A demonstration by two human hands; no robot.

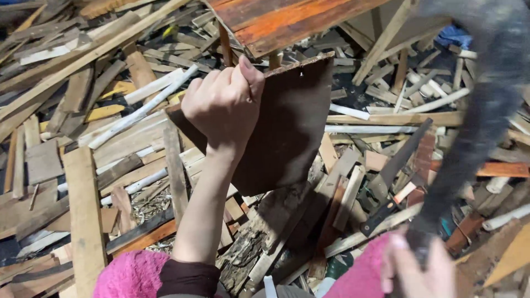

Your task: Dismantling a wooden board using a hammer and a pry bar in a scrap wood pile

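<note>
Left hand (223,105), frame centre: fingers curled, pinching the top edge of a flat dark-brown wooden board (287,127), held tilted. Right hand (417,267), 5 o'clock: fingers wrapped round the handle of a blurred dark curved blade (486,110). Scrap-wood pile (83,110) underneath.

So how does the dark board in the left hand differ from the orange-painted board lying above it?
The dark brown board is held up on edge by the left hand, fingers curled over its top edge; the orange-painted board lies flatter on the scrap pile, touched by no hand. The dark board is dull and even in colour; the orange one is bright, streaked and worn. Both are flat wooden panels.
</note>
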